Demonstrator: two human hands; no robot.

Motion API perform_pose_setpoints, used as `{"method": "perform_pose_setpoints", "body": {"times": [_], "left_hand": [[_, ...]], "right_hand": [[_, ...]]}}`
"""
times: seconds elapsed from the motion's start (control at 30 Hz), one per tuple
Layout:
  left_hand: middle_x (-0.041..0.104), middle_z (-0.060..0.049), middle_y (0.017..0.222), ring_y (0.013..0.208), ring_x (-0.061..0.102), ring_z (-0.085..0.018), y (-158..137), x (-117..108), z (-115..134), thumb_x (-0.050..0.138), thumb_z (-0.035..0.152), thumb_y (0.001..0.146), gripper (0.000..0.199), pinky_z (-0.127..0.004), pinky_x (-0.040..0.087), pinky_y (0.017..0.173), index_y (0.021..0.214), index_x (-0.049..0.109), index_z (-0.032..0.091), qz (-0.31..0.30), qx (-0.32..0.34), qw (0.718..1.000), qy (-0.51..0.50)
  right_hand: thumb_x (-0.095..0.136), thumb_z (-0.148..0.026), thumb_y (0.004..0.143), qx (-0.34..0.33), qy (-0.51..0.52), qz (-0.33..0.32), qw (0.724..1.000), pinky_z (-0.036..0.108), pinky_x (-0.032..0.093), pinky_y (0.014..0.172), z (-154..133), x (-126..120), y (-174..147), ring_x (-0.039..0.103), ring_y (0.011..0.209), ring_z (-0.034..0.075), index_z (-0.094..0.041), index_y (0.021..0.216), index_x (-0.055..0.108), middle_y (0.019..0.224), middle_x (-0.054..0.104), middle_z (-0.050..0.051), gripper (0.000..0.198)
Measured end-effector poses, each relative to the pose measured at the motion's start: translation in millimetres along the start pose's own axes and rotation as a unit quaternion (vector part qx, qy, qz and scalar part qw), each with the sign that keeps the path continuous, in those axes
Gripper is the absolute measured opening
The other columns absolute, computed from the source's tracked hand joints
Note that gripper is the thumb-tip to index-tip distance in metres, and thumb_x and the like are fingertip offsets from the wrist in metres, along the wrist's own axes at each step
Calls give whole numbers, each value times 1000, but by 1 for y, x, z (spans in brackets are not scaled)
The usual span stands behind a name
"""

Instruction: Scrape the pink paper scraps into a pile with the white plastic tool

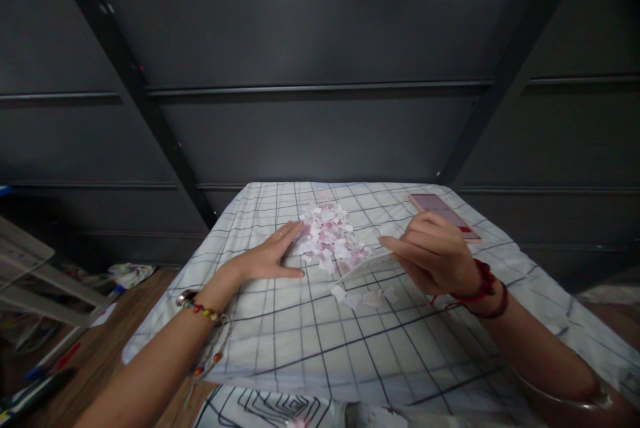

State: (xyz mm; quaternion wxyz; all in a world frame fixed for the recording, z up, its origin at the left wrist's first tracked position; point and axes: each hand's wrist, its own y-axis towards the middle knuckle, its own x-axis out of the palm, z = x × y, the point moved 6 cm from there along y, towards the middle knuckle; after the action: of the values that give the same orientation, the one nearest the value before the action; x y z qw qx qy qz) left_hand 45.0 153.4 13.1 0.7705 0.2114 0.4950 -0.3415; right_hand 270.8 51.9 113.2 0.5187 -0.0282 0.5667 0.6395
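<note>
A heap of small torn paper pieces [327, 238], white and pale pink, lies on the checked cloth [295, 341]. At its left side my left hand [273, 255] rests low on the cloth, fingers stretched out and thumb apart, fingertips at the edge of the heap. My right hand [433, 251] is closed around one end of a thin, pale, flat sheet [367, 265], whose far edge reaches down by the heap's near right side. Whether the sheet is paper or card I cannot tell. Several loose paper scraps [367, 298] lie nearer to me, below the sheet.
A pink-framed phone [443, 211] lies on the cloth behind my right hand. Dark panels [310, 141] stand directly behind the table. On the left, a pale metal frame [55, 281] stands on the wooden floor. A patterned fabric [275, 408] shows below the near edge.
</note>
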Motion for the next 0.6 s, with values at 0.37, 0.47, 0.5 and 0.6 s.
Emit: {"method": "perform_pose_setpoints", "body": {"times": [0.37,0.47,0.5,0.6], "left_hand": [[-5,-11,147,132,-2,-36,0,1,0,57,62,73,99,-51,10,106,142,-2,21,0,5,1000,1],[-6,-10,148,132,-2,-35,-1,1,0,57,61,74,99,-51,10,106,142,-4,23,2,10,1000,5],[-6,-10,148,132,-2,-35,-1,1,0,56,61,74,99,-51,10,106,142,-5,23,2,11,1000,6],[-7,-10,148,132,-3,-34,0,1,0,56,62,74,99,-50,9,107,141,-6,24,-1,10,1000,9]], "right_hand": [[40,-14,79,1,55,-22,998,28,30,56,2,0,-1,35,52,11,-18,91,52,52,40,-5,16],[40,-16,80,-8,70,-16,997,28,30,56,-1,2,-1,34,52,11,-18,93,51,53,40,-5,18],[41,-15,79,-12,75,-12,997,28,30,56,-2,2,-1,34,52,11,-18,95,51,54,40,-5,19],[41,-13,77,-26,79,5,997,28,30,56,-6,3,-2,34,52,10,-18,100,50,54,40,-5,25]]}}
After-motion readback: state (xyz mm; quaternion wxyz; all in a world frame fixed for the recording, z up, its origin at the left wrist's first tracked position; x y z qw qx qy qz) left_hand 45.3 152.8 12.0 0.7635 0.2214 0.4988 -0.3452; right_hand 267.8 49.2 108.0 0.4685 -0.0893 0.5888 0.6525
